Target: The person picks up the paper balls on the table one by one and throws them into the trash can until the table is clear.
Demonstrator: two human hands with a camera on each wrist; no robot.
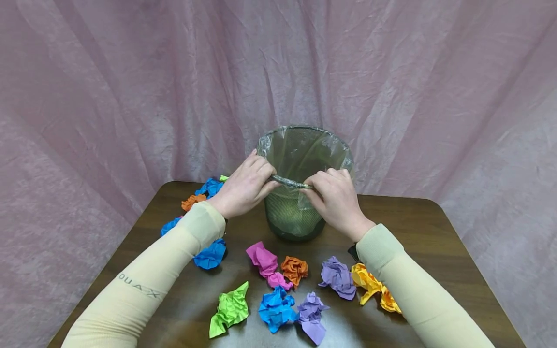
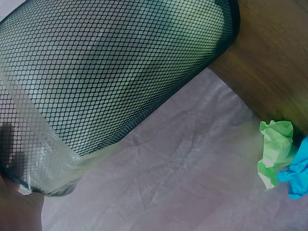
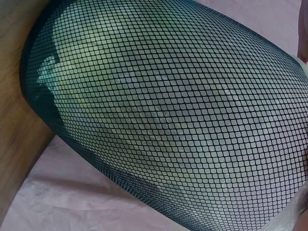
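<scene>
A dark wire-mesh wastebasket [image 1: 283, 215] stands upright toward the back of the table. A clear plastic bin liner [image 1: 313, 150] lines it and is folded outward over the rim. My left hand [image 1: 247, 186] grips the near rim on the left, fingers over the top and thumb in front. On the near right, my right hand [image 1: 336, 200] pinches the rim and liner between thumb and fingers. Between the hands, the liner lies bunched along the rim. In the left wrist view, the folded liner edge [image 2: 53, 163] hangs outside the mesh. The right wrist view is mostly mesh [image 3: 168, 106].
Several crumpled papers lie on the brown table [image 1: 417, 241]: green [image 1: 230, 309], blue [image 1: 277, 309], purple [image 1: 337, 278], pink [image 1: 263, 258], orange [image 1: 294, 269] and yellow [image 1: 366, 282]. More blue paper [image 1: 211, 253] lies by the left forearm. A pink curtain [image 1: 174, 96] hangs behind.
</scene>
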